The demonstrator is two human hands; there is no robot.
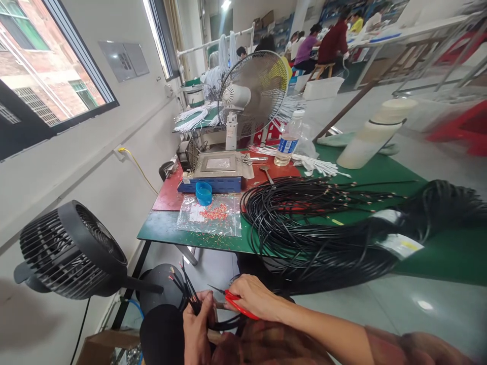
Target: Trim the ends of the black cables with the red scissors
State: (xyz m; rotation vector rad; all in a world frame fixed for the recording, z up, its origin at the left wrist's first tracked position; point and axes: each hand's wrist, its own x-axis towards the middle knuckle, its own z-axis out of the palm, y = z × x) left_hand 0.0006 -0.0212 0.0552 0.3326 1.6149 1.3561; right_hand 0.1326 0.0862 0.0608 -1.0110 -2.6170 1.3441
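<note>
Low over my lap, my left hand (200, 319) is closed around several black cables (185, 288), their stripped ends pointing up and to the left with coloured wires showing. My right hand (253, 298) grips red-handled scissors (240, 305). The dark blade tips lie just right of my left thumb, close to the cables. A loop of black cable (228, 323) curves below both hands. On the table above, a large bundle of black cables (304, 218) spills over the front edge. Whether the scissor blades touch a wire I cannot tell.
A bag with orange bits (215, 214), a blue cup (204, 193) and a blue-sided device (213, 183) sit on the green table (160, 230). Behind are a bottle (287, 139), a tumbler (376, 133) and a fan (254, 96). A black fan (76, 248) stands left. People sit far back.
</note>
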